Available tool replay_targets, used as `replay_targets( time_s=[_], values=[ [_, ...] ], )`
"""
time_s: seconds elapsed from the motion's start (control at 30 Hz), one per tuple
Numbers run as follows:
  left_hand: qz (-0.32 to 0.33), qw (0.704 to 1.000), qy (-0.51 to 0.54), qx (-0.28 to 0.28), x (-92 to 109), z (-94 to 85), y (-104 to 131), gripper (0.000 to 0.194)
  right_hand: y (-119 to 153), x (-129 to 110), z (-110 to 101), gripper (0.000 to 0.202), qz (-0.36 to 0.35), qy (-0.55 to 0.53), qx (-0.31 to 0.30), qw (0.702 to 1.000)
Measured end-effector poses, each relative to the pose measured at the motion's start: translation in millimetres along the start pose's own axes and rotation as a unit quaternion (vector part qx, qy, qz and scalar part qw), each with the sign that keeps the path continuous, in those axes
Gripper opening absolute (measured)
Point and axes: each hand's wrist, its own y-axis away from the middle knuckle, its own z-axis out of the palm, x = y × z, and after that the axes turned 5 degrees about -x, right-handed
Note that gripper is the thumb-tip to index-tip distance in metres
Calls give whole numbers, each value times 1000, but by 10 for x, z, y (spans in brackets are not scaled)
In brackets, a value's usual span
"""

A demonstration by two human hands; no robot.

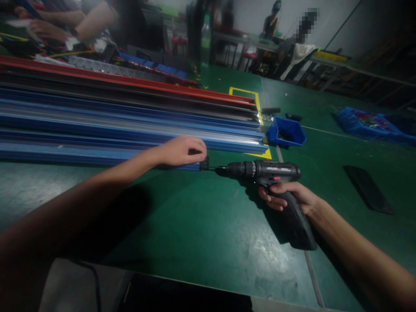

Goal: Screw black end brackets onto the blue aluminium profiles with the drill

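A black cordless drill (277, 171) lies sideways over the green table, its bit pointing left. My right hand (289, 193) is wrapped round its handle. The bit reaches a small black end piece (204, 163) at the right end of the nearest blue profile (97, 152). My left hand (183, 151) rests on that profile's end with fingers curled beside the black piece; whether they pinch anything is hidden.
More blue profiles (130, 119) and an orange one (130, 78) lie behind. A blue bin (287, 132) stands past their ends. A black flat object (368, 189) lies right, a blue tray (370, 123) farther back. A person's arms (78, 24) show at upper left.
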Motion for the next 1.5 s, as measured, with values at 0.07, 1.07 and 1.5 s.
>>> replay_targets(
  time_s=[0.07, 1.07, 1.5],
  values=[
    [1, 1000, 0, 2, -3, 3, 1, 30, 0, 2, 4, 19, -3, -2, 4, 1000],
    [-7, 1000, -6, -1, 19, -8, -1, 31, -9, -1, 21, 20, 0, -2, -7, 1000],
    [-8, 1000, -3, -5, 18, -8, -4, 31, -14, -13, 40, 14, -4, -8, 3, 1000]
  ],
)
